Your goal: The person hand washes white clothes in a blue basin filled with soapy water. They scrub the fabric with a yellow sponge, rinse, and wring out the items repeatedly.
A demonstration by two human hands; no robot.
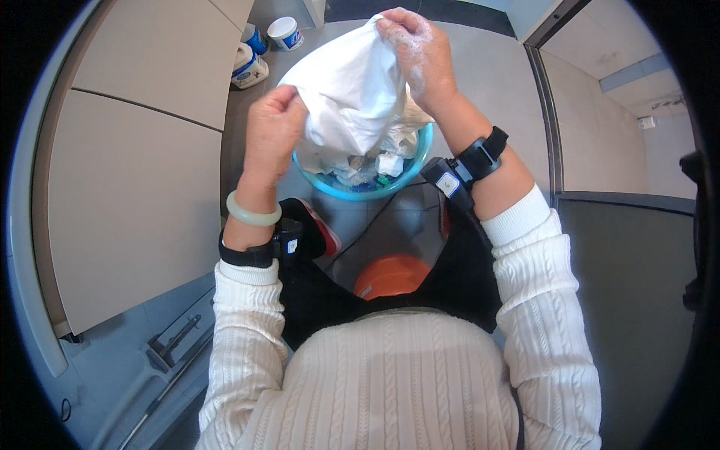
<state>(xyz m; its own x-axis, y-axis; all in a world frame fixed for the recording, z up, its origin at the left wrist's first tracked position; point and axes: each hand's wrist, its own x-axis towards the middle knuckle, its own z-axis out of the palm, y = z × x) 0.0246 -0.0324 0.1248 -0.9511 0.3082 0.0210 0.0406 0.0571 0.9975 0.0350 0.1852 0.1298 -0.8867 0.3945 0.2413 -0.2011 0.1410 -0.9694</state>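
A white cloth (pixel 349 84) hangs stretched between both hands above a blue plastic basin (pixel 343 194) on the floor. My left hand (pixel 275 132) pinches its edge at the left. Higher up, my right hand (pixel 419 59), with soap suds on its back and fingers, grips the cloth's top corner. Wet light-coloured fabric, water and a small white block-like item (pixel 389 164) show in the basin, with something small and green (pixel 383 181) beside it. The cloth hides the basin's far part.
An orange plastic stool or tub (pixel 394 274) is between my legs. A white detergent jug (pixel 249 70), a blue container (pixel 256 39) and a white tub (pixel 286 34) stand by the cabinet (pixel 135 180) on the left. A dark cable (pixel 365 228) crosses the floor. A door frame (pixel 543 107) is at right.
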